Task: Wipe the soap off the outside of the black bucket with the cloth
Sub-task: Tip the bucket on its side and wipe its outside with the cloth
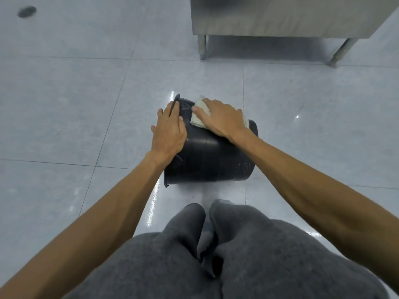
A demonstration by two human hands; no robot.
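The black bucket [207, 160] lies on its side on the tiled floor, its rim to the left and its base to the right. My left hand [169, 131] rests flat over the rim end, fingers spread, steadying the bucket. My right hand [220, 119] presses a pale folded cloth [199, 114] against the bucket's upper side. Most of the cloth is hidden under my palm. No soap foam shows on the visible black surface.
A stainless steel table [280, 16] stands at the back right with legs [202, 47] on the floor. My knees in grey trousers [226, 255] fill the bottom. A dark mark [27, 11] lies on the floor [64, 104] at far left.
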